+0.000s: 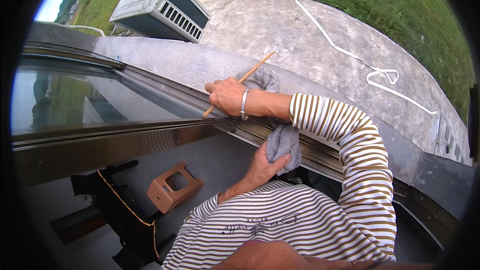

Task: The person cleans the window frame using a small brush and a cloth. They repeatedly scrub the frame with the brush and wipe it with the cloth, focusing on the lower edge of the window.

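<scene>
My right hand [228, 96], with a silver bangle at the wrist, grips a slim wooden stick [258, 65] like a chopstick. Its lower end points down at the window track beside the sliding glass pane. A grey towel [284, 148] is held in my left hand [265, 167] on the inner side of the window frame. More grey cloth [264, 77] lies on the outer sill behind my right wrist. My right forearm hides the middle, so I cannot tell for certain that it is one piece. The metal window track [318, 146] runs beneath my right arm.
A sliding glass pane [123, 97] stands at the left. Outside are a concrete ledge [255, 18], an air-conditioner outdoor unit [161, 11] and a loose white strip [337, 48]. Indoors, a brown plastic stool [163, 193] and a dark piece of furniture [116, 210] stand on the floor.
</scene>
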{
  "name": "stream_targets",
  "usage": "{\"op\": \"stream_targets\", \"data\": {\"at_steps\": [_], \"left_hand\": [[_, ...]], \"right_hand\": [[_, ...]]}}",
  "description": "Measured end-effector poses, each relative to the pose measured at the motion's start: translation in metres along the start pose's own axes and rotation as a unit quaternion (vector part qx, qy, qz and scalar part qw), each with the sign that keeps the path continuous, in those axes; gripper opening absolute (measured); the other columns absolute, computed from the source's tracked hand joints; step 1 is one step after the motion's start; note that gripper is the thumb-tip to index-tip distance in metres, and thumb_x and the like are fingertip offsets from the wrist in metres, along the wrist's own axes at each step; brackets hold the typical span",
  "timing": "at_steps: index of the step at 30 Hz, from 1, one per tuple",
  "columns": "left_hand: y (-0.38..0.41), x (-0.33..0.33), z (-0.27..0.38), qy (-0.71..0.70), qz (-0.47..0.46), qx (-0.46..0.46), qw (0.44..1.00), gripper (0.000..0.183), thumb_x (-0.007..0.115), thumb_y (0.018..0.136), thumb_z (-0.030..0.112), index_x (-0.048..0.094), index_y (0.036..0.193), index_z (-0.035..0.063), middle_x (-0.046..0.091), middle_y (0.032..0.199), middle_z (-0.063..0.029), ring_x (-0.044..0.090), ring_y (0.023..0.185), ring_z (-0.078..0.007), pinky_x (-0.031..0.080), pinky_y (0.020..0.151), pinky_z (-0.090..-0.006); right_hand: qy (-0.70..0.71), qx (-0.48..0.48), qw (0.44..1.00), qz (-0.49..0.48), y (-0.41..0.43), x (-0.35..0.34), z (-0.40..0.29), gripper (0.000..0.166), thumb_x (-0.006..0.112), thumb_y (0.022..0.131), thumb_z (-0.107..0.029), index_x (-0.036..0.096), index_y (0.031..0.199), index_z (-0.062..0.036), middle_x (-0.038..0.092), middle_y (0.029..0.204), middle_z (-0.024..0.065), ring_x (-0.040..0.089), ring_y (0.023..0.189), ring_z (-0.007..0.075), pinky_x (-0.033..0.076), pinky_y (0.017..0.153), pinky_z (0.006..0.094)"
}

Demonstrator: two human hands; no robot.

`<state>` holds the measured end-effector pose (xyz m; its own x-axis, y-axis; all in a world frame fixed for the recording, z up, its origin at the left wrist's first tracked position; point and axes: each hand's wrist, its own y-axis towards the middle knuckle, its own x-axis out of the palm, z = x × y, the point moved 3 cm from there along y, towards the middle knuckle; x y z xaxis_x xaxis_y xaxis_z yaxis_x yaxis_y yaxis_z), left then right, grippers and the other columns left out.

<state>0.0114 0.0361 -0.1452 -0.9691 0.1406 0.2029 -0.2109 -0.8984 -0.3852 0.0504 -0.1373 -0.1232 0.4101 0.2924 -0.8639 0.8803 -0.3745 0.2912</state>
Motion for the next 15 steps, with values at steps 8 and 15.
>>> {"op": "stream_targets", "data": {"at_steps": [8, 15], "left_hand": [[0.0, -0.001, 0.002, 0.005, 0.002, 0.007, 1.0, 0.057, 0.067, 0.085, 0.007, 0.041, 0.135, -0.0022, 0.056, 0.125, -0.009, 0.053, 0.114, -0.0145, 0.04, 0.1, -0.0321], [0.0, -0.001, 0.0, -0.001, 0.008, 0.018, 1.0, 0.059, 0.067, 0.084, 0.007, 0.04, 0.136, -0.0029, 0.056, 0.125, -0.0096, 0.053, 0.114, -0.0153, 0.039, 0.101, -0.033]], "right_hand": [[-0.019, -0.04, 0.999, -0.012, -0.005, -0.001, -0.003, 0.007, 0.062, 0.072, -0.009, 0.062, 0.067, -0.0031, 0.058, 0.09, 0.0113, 0.064, 0.077, 0.0271, 0.052, 0.061, 0.0405], [0.018, -0.04, 0.996, 0.074, 0.0, -0.02, -0.003, 0.009, 0.062, 0.072, -0.007, 0.062, 0.066, -0.0002, 0.059, 0.09, 0.0143, 0.066, 0.075, 0.0305, 0.053, 0.062, 0.0434]]}}
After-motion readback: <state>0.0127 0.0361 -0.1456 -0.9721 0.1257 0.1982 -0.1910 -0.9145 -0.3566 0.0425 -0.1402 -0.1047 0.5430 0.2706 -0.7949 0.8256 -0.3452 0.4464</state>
